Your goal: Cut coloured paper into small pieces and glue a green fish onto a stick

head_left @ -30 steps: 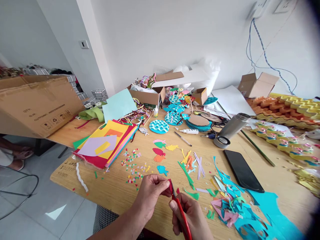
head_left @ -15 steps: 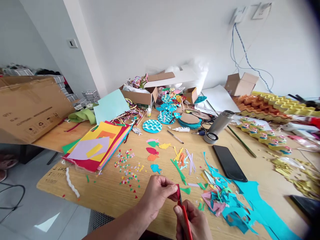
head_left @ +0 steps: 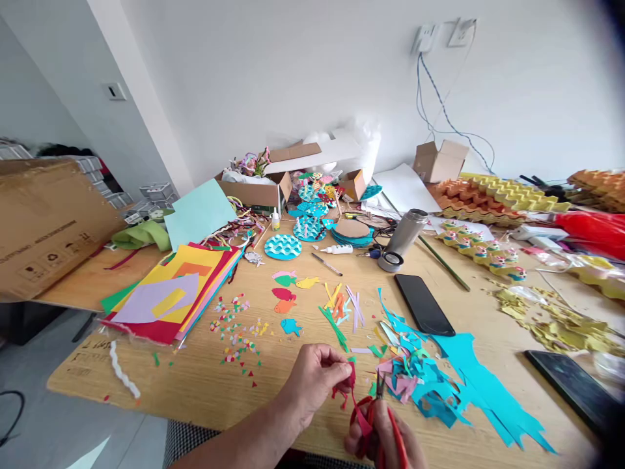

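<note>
My left hand (head_left: 319, 381) pinches a small piece of dark red paper (head_left: 350, 376) near the table's front edge. A thin red strip trails from that paper down to my right hand (head_left: 383, 433). Red-handled scissors (head_left: 379, 391) are in my right hand, their blades pointing up and just right of the red paper, not touching it. Beyond my hands lie paper fish, with a blue one (head_left: 291, 326) nearest and a dark red one (head_left: 284, 294) farther back. Thin coloured strips (head_left: 334, 327) lie right of the fish.
Blue paper scraps (head_left: 430, 384) and a black phone (head_left: 424, 304) lie to the right, with a steel flask (head_left: 406, 231) behind. Stacked coloured sheets (head_left: 166, 296) are at left. Small paper bits (head_left: 239, 339) dot the table. Egg trays (head_left: 517, 192) stand at back right.
The scissors have moved right, away from the red paper, and their handles have spread. A thin red strip now hangs between my hands. The view has turned to the right.
</note>
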`<state>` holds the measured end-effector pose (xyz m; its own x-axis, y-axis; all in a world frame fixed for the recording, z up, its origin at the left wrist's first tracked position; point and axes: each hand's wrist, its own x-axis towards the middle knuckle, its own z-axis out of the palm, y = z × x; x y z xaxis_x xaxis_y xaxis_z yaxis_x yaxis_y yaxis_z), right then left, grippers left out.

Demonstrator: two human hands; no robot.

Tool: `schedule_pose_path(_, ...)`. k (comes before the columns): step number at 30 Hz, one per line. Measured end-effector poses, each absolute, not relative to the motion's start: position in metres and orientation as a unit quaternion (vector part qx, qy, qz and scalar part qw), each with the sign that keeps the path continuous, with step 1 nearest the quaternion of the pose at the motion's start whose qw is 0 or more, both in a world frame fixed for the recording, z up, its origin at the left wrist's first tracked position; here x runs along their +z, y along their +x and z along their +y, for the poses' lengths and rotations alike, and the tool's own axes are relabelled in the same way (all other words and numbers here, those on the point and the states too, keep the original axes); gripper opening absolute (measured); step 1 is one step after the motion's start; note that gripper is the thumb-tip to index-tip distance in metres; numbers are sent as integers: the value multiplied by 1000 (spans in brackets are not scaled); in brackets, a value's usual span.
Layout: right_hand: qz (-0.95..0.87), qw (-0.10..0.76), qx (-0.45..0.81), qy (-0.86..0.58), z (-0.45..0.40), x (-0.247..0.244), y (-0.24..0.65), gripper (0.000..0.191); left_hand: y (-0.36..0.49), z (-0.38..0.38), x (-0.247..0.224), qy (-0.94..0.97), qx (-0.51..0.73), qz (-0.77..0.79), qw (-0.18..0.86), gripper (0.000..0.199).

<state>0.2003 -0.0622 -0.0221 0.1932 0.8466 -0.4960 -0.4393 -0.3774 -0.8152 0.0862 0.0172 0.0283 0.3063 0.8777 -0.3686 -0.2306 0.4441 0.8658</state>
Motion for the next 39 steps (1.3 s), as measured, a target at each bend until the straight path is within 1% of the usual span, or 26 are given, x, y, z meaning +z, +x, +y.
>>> schedule_pose_path(2,-141,553,604,-556,-57,-25,209,56,79,18,31,346,392,431,735,23)
schedule_pose_path(3,-128,551,609,-556,-53,-27,214,61,75,18,32,336,395,424,742,23)
schedule_pose_path(5,-123,520,636,-557,-48,-29,223,68,66,18,34,319,398,412,755,23)
schedule_pose_path(6,-135,505,642,-561,-46,-29,226,69,62,17,34,313,398,407,760,23)
schedule_pose_path(8,-198,495,610,-586,-44,-24,228,62,53,16,35,307,400,404,763,21)
schedule_pose_path(11,-350,473,505,-632,-44,-7,221,44,39,14,36,308,406,416,753,19)
schedule_pose_path(13,-412,457,470,-633,-42,7,212,39,30,12,37,325,413,427,736,18)
schedule_pose_path(16,-420,446,523,-593,-32,23,191,35,17,7,39,364,414,440,709,19)
schedule_pose_path(18,-411,438,569,-562,-22,25,176,34,9,3,41,384,402,451,698,20)
schedule_pose_path(22,-414,433,619,-507,-5,8,149,42,-6,-4,43,401,378,468,690,20)
schedule_pose_path(26,-423,425,637,-484,0,2,132,39,-21,-8,39,387,386,483,684,25)
schedule_pose_path(31,-422,413,635,-499,-2,23,116,35,-38,-8,31,372,382,502,680,25)
schedule_pose_path(34,-433,400,633,-501,-1,30,110,35,-45,-8,29,366,407,505,667,24)
schedule_pose_path(37,-467,364,646,-481,-1,29,110,35,-54,-7,28,346,447,502,655,21)
schedule_pose_path(39,-500,310,665,-460,-2,25,112,43,-61,-8,26,329,469,493,654,20)
